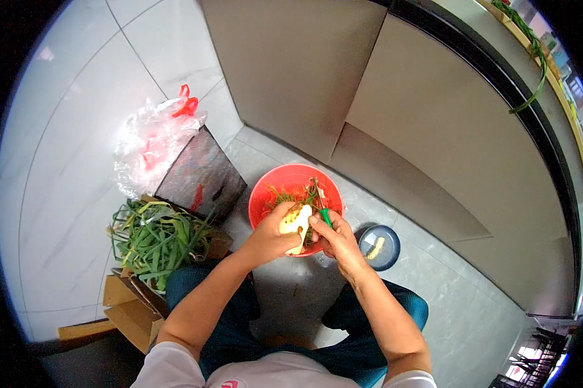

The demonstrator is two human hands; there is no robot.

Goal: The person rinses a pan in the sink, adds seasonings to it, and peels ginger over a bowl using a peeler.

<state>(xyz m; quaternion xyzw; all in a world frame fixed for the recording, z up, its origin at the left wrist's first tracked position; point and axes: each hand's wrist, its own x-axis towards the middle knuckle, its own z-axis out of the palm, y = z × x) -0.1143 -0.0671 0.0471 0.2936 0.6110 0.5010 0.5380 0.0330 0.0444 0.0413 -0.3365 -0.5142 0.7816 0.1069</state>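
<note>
My left hand (275, 236) is closed around a pale yellow peeled piece of produce (296, 226), its exact kind unclear. Close beside it, my right hand (333, 238) grips a green-handled tool (326, 217) with a narrow metal end that points away from me. I cannot make out whether this is a knife or a peeler. Both hands are over the near part of a red bucket (280, 173), which holds green and brownish scraps. Right of the bucket, a dark blue bowl (390, 253) on the floor contains a small pale yellow piece (375, 248).
Leafy green stalks (159, 239) fill a cardboard box (133, 310) at my left. Behind it stands a tilted-looking dark mesh bin (204, 171) with a clear plastic bag (143, 145). Grey cabinet doors (434, 97) rise ahead and right; green stems (534, 71) overhang the counter edge.
</note>
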